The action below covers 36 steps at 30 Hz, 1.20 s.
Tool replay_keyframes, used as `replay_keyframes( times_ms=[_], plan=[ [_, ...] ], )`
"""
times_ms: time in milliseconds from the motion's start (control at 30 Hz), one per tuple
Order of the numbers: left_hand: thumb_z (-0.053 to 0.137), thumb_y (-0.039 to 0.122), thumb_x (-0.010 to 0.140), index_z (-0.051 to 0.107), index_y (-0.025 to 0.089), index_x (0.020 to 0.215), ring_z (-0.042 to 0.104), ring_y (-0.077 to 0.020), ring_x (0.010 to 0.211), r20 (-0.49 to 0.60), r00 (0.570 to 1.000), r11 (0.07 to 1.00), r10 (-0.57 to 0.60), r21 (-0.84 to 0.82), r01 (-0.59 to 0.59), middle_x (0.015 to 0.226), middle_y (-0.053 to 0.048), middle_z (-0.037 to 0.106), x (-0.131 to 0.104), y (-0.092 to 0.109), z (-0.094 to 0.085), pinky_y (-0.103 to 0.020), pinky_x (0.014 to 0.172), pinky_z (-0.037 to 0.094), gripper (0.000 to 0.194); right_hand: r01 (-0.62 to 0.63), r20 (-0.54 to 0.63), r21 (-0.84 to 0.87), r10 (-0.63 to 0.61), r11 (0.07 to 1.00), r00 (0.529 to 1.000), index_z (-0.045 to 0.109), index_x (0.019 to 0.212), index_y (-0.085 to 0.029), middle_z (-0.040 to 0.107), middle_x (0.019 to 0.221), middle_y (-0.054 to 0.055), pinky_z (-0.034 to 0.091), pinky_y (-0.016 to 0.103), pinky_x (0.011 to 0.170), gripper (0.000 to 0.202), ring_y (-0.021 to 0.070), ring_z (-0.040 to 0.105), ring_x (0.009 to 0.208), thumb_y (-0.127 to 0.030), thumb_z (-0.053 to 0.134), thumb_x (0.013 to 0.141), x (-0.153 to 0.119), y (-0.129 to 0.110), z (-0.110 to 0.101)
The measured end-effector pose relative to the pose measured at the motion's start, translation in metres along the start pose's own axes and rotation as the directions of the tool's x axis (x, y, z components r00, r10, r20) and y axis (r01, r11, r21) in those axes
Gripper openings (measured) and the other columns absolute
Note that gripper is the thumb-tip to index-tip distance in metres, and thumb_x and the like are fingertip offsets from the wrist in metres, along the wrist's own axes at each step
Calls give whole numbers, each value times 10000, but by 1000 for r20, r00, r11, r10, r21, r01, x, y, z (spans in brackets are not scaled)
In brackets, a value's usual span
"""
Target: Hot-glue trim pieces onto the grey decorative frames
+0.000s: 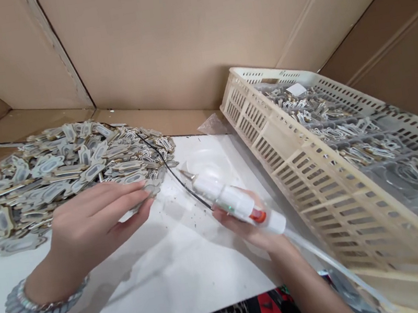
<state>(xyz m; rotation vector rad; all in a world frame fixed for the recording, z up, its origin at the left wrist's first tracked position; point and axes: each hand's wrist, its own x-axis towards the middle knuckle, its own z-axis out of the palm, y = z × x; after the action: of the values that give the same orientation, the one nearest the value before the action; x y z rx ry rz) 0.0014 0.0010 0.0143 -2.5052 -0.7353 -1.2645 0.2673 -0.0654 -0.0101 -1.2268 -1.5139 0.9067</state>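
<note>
My left hand (91,215) is closed in a pinch, thumb against fingers, on a small flat grey frame-shaped piece (152,188) at the right edge of a large pile. Wrapped in my right hand (243,222) is a white cylindrical hand tool (231,199) with a pointed metal tip and a red-orange switch. Its tip points up and left towards the piece, apart from it. From the tool's rear a white hose (337,263) runs down to the right. The pile of similar frame-shaped pieces (60,172) lies behind and left of my left hand.
At the right stands a cream plastic crate (283,150) holding clear compartments of small metal-looking pieces (370,149). A thin black cord (168,165) crosses from the pile to the tool. Dark specks lie on the white work surface (164,274). Cardboard walls (158,37) enclose the back and sides.
</note>
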Motion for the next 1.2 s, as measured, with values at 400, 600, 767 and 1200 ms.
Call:
replay_keyframes(
  times_ms=[400,600,767,1200],
  plan=[
    [748,97,797,628,195,816,695,-110,761,42,998,997,42,58,-45,798,31,736,0,9,-5,-232,839,560,156,258,229,-120,-226,959,947,525,680,-206,516,675,-22,361,232,557,155,120,496,607,-151,597,806,-3,10,8],
    [782,122,772,640,195,897,710,-144,731,53,991,987,122,99,-126,867,7,763,1,7,-5,-286,779,580,203,280,239,-142,-241,950,941,535,681,-206,517,679,-14,380,226,554,134,122,496,603,-153,562,801,-3,13,10],
    [801,120,753,647,168,891,710,-164,715,55,985,981,162,102,-167,867,-21,767,0,5,-5,-315,752,582,212,262,237,-169,-219,950,946,535,676,-207,517,677,-15,382,223,553,125,122,495,601,-141,552,780,-3,13,10],
    [800,130,758,646,172,886,713,-176,739,77,982,977,170,118,-178,885,-27,769,-3,3,-5,-331,752,595,204,237,223,-207,-190,949,956,494,676,-202,472,685,-26,335,209,553,118,110,487,607,-144,536,770,-5,14,11]
  ],
)
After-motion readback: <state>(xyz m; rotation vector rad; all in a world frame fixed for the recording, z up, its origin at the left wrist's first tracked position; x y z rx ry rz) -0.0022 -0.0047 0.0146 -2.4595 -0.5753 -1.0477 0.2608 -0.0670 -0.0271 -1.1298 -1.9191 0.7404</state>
